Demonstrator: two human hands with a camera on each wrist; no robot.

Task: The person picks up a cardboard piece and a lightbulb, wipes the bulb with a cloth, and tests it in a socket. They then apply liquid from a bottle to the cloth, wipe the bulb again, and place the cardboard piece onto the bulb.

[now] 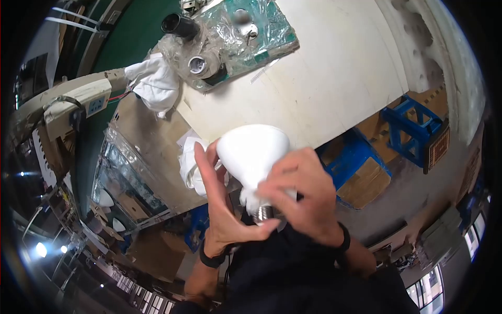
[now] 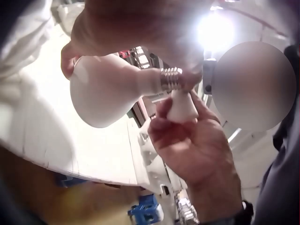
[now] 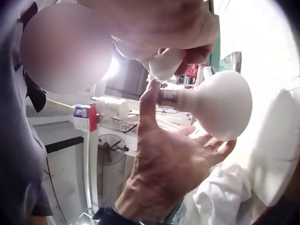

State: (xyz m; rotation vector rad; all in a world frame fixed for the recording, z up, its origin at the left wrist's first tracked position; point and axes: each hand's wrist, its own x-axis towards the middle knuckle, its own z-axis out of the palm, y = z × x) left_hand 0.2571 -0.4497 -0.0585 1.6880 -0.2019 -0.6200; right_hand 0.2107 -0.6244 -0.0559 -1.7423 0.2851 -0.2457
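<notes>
A white reflector bulb point(image 1: 253, 149) with a metal screw base point(image 1: 263, 213) is held in the air, dome away from the body. My left hand point(image 1: 222, 212) spans it, thumb by the screw base and fingers at the dome; the right wrist view shows this grip on the bulb point(image 3: 227, 105) too. Close to the neck, my right hand point(image 1: 308, 193) pinches a small white piece, seen in the left wrist view as a flared white shape point(image 2: 183, 108) beside the screw base. Whether that piece is cloth or something stiff, I cannot tell.
Beyond the hands is a pale tabletop point(image 1: 334, 68) with a plastic-wrapped green board point(image 1: 272, 26) carrying a black cylinder point(image 1: 180, 26). White cloths point(image 1: 157, 86) lie at the left. Blue stools point(image 1: 413, 128) stand right of the table, a power socket point(image 1: 95, 106) at far left.
</notes>
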